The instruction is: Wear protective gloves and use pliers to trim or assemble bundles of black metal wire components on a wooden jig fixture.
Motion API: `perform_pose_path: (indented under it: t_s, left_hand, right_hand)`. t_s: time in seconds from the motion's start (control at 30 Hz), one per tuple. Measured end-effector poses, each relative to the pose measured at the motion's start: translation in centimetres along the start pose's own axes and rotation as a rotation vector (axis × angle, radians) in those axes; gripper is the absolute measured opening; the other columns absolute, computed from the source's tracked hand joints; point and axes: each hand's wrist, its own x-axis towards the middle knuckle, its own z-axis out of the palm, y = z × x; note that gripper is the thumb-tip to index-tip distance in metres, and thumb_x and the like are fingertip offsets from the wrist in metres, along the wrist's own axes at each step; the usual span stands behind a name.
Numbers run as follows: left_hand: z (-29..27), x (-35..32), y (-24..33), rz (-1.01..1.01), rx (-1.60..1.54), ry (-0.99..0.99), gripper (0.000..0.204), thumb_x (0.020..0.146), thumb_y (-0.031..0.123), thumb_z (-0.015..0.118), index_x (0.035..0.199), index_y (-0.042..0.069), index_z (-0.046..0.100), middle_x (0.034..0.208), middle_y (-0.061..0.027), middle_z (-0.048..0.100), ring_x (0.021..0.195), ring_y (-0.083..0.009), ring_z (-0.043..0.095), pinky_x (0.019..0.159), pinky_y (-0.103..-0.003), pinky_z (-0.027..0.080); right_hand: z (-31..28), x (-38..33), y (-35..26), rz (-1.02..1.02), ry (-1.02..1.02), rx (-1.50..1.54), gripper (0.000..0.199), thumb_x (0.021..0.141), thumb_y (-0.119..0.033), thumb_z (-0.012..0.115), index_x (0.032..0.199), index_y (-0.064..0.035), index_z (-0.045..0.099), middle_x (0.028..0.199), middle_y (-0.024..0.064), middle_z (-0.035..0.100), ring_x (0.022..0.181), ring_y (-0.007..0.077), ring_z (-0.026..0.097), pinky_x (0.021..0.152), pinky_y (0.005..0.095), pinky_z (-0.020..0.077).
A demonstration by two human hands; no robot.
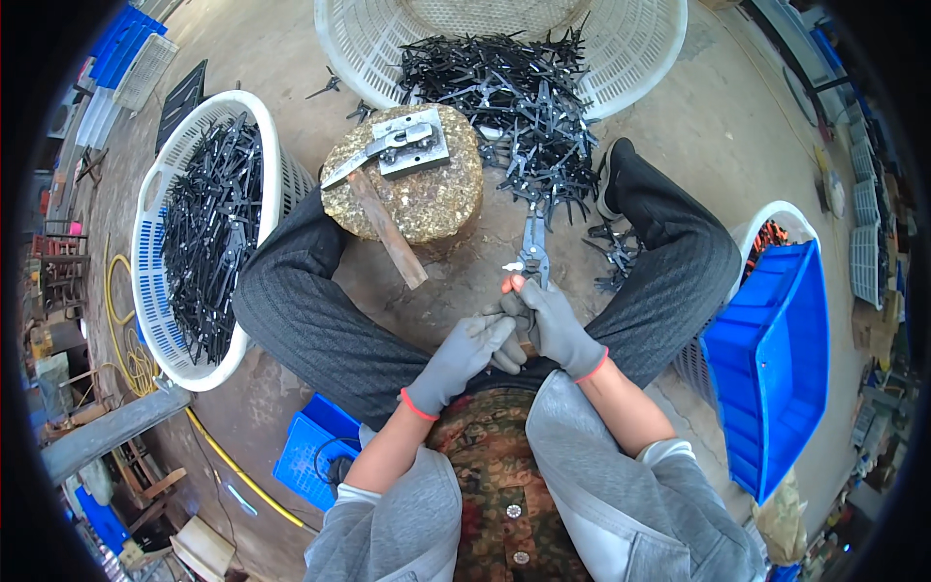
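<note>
1. Gloves [441,376], grey with red cuffs, cover the left hand [483,339] and the right hand [556,320], which meet above the lap; I cannot tell whether the left closes on anything.
2. A plier-shaped metal tool [534,238] lies at the right hand's fingers, pointing away from the body; whether it is gripped cannot be told.
3. Beyond it, dark metal pieces [538,116] spill in a heap from a wide white basket [645,78] onto the floor.
4. Left of that heap stands a speckled round block [456,202], topped by a steel fixture [427,157]; a rust-brown bar [386,228] rests across its near edge.
5. Further left, beside the knee, another white basket [204,378] is filled with similar dark pieces.
6. On the right, a blue bin [752,359] sits tilted beside a white tub [776,211] containing orange-and-black items [766,238].
</note>
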Motion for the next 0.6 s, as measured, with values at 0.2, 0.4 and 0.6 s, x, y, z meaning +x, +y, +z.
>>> perform_pose_path:
  t_s: [0.2,0.4,0.6]
  left_hand:
    - [-2.7,-0.9,-1.4,0.201,0.303,0.413,0.035,0.095,0.023,0.047,0.111,-0.007,0.054,0.083,-0.0082,0.065,0.076,-0.015,0.063,0.07,-0.025,0.049]
    - [-1.9,-1.4,-0.5,0.368,-0.085,0.179,0.038,0.093,0.019,0.05,0.123,-0.004,0.048,0.113,-0.0093,0.057,0.105,-0.0146,0.054,0.09,-0.027,0.043]
    - [-1.4,-1.7,0.2,0.267,-0.132,-0.022,0.037,0.094,0.025,0.048,0.12,-0.002,0.051,0.103,-0.0062,0.06,0.094,-0.011,0.056,0.085,-0.026,0.044]
  right_hand:
    - [0.3,-0.8,-1.7,-0.032,-0.197,-0.343,0.037,0.095,-0.03,0.046,0.119,-0.0019,0.048,0.092,0.0071,0.056,0.07,0.0143,0.053,0.065,0.0281,0.0442]
    - [1.4,-2.1,-1.3,0.221,-0.322,0.109,0.031,0.094,-0.036,0.047,0.094,-0.0048,0.049,0.068,0.0018,0.043,0.06,0.0163,0.047,0.06,0.0308,0.0425]
    - [2.5,-3.6,-2.1,0.304,-0.333,-0.075,0.032,0.094,-0.038,0.048,0.087,-0.006,0.048,0.064,0.0023,0.044,0.058,0.016,0.047,0.057,0.0303,0.041]
